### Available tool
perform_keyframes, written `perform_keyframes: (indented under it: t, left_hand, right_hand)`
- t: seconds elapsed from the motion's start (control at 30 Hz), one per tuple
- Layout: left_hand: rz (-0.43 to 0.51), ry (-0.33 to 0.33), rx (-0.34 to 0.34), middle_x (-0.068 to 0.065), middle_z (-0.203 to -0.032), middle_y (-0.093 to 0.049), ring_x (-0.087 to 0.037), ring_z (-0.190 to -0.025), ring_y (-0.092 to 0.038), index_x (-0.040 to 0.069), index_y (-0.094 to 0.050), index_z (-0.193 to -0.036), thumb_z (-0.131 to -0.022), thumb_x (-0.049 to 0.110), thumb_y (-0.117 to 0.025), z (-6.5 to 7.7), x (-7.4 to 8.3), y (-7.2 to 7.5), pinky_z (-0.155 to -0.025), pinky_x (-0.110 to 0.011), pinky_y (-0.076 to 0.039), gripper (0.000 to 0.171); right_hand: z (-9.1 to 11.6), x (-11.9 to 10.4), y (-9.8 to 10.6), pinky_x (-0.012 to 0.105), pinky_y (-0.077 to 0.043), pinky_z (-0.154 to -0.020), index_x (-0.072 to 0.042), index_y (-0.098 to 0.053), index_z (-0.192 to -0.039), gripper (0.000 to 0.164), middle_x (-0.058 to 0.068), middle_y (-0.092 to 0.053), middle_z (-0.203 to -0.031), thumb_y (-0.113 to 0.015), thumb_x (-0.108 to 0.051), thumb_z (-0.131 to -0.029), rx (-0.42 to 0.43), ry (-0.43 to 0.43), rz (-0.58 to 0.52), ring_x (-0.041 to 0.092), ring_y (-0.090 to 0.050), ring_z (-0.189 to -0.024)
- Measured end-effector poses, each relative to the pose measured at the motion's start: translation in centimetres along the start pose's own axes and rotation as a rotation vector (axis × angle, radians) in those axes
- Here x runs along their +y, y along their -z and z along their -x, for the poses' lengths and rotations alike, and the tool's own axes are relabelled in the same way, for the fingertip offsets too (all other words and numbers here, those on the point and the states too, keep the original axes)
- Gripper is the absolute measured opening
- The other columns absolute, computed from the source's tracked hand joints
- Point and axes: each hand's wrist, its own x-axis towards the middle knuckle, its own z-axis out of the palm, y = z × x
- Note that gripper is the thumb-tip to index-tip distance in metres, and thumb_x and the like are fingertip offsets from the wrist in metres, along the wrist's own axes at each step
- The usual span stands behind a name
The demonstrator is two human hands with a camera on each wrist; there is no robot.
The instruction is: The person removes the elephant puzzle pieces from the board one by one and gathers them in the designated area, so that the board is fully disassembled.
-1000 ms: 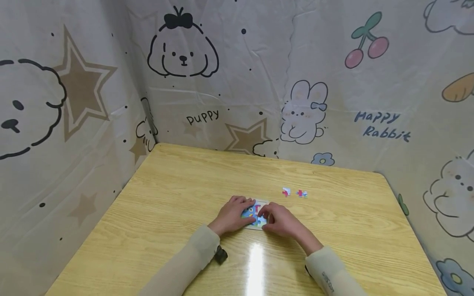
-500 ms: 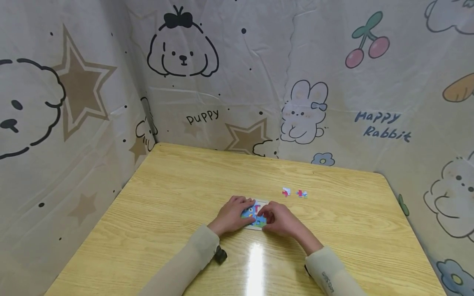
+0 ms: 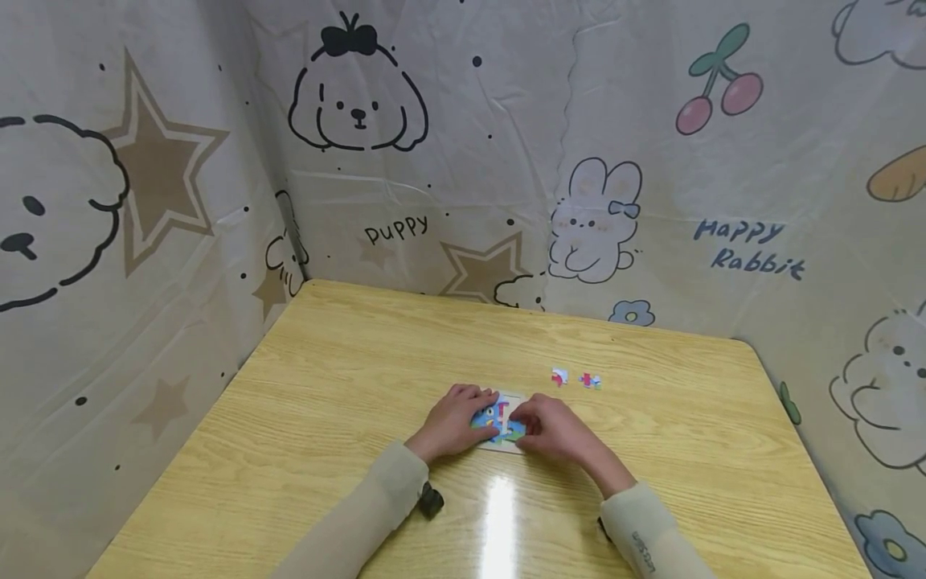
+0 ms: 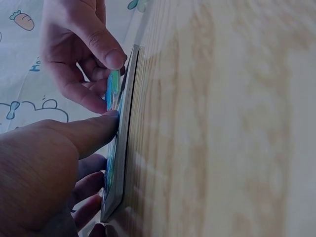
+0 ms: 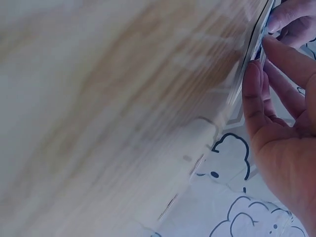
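Note:
A small jigsaw puzzle in a pale tray [image 3: 509,449] lies on the table, with blue, green and pink pieces in it. My left hand [image 3: 454,420] rests over its left part, the thumb [image 4: 94,131] stretched across and pressing its face. From the other side, my right hand [image 3: 555,428] pinches a blue and green puzzle piece [image 4: 112,90] between thumb and fingers. That piece stands tilted close over the tray's right part, near the left thumb tip. A pale bare strip of the tray shows between the pieces. The fingers partly hide the picture.
Two loose puzzle pieces, one white and pink [image 3: 559,376] and one pink and blue [image 3: 589,380], lie on the wooden table [image 3: 376,346] beyond the right hand. A printed curtain [image 3: 463,161] surrounds the table's back and sides.
My right hand has shifted slightly right with the blue and green puzzle piece, and a pale strip now shows beside it. The left hand has stayed in place.

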Motion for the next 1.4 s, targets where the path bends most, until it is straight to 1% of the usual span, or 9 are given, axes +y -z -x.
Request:
perform_keyframes:
  t: [0.13, 0.37, 0.5, 0.63, 0.87, 1.13, 1.27, 1.4]
  left_hand:
    - [0.003, 0.006, -0.004, -0.005, -0.148, -0.056, -0.027, -0.140, -0.044, 0.022, -0.050, -0.155, -0.098, 0.046, -0.069, 0.0, -0.1, 0.0, -0.116, -0.049, -0.041, 0.065]
    - [0.003, 0.022, -0.004, -0.004, -0.150, -0.055, -0.026, -0.140, -0.044, 0.023, -0.050, -0.155, -0.098, 0.048, -0.069, 0.0, -0.3, 0.0, -0.116, -0.049, -0.041, 0.065]
    - [0.003, 0.019, -0.006, -0.004, -0.150, -0.055, -0.027, -0.140, -0.045, 0.023, -0.050, -0.155, -0.098, 0.048, -0.068, 0.1, -0.3, 0.0, -0.116, -0.050, -0.041, 0.065]
    - [0.000, 0.016, -0.004, -0.005, -0.150, -0.055, -0.027, -0.140, -0.045, 0.022, -0.051, -0.155, -0.098, 0.047, -0.069, 0.2, -0.2, 0.0, -0.116, -0.050, -0.041, 0.064]
    - [0.021, 0.023, -0.005, -0.006, -0.151, -0.054, -0.029, -0.142, -0.044, 0.022, -0.050, -0.155, -0.099, 0.045, -0.069, 0.5, 0.0, 0.3, -0.116, -0.052, -0.041, 0.064]
    - [0.003, 0.007, -0.005, -0.006, -0.151, -0.054, -0.029, -0.141, -0.045, 0.021, -0.051, -0.155, -0.099, 0.045, -0.069, 0.4, 0.0, 0.2, -0.116, -0.050, -0.041, 0.064]
    - [0.015, 0.011, -0.008, -0.005, -0.153, -0.053, -0.029, -0.142, -0.044, 0.022, -0.050, -0.156, -0.099, 0.046, -0.068, 0.3, 0.0, 0.1, -0.117, -0.050, -0.040, 0.064]
    - [0.025, 0.014, -0.006, -0.004, -0.154, -0.053, -0.028, -0.143, -0.043, 0.022, -0.050, -0.155, -0.099, 0.046, -0.068, 0.2, 0.0, 0.1, -0.117, -0.051, -0.040, 0.064]
  right_hand:
    - [0.3, 0.4, 0.4, 0.025, -0.050, -0.072, -0.007, -0.076, -0.115, 0.027, 0.002, -0.063, -0.094, -0.080, -0.009, -0.088, 0.015, -0.014, 0.001, 0.011, -0.055, -0.080]
    - [0.7, 1.8, 1.3, 0.026, -0.050, -0.074, -0.007, -0.077, -0.113, 0.023, 0.004, -0.063, -0.097, -0.078, -0.008, -0.090, 0.057, -0.077, -0.020, 0.013, -0.055, -0.083]
    - [1.1, 3.0, 2.1, 0.029, -0.053, -0.076, -0.004, -0.075, -0.115, 0.025, 0.007, -0.067, -0.102, -0.078, -0.005, -0.090, 0.089, -0.101, -0.034, 0.015, -0.060, -0.087]
    - [1.8, 4.4, 3.1, 0.035, -0.056, -0.080, -0.001, -0.073, -0.119, 0.029, 0.009, -0.072, -0.108, -0.077, -0.003, -0.090, 0.117, -0.129, -0.027, 0.016, -0.064, -0.090]
    - [2.9, 7.1, 5.2, 0.038, -0.057, -0.082, 0.002, -0.073, -0.119, 0.028, 0.014, -0.069, -0.109, -0.075, -0.003, -0.092, 0.174, -0.185, 0.003, 0.020, -0.066, -0.092]
    - [4.3, 9.8, 6.9, 0.044, -0.058, -0.083, 0.004, -0.072, -0.120, 0.028, 0.019, -0.068, -0.111, -0.074, -0.003, -0.093, 0.220, -0.261, 0.019, 0.026, -0.067, -0.093]
    - [4.9, 10.8, 7.4, 0.045, -0.057, -0.083, 0.005, -0.071, -0.121, 0.029, 0.019, -0.068, -0.110, -0.074, -0.005, -0.093, 0.235, -0.312, 0.029, 0.026, -0.066, -0.092]
    - [5.2, 11.9, 7.6, 0.042, -0.055, -0.080, 0.007, -0.071, -0.119, 0.029, 0.020, -0.068, -0.108, -0.074, -0.005, -0.093, 0.234, -0.319, 0.031, 0.024, -0.065, -0.090]
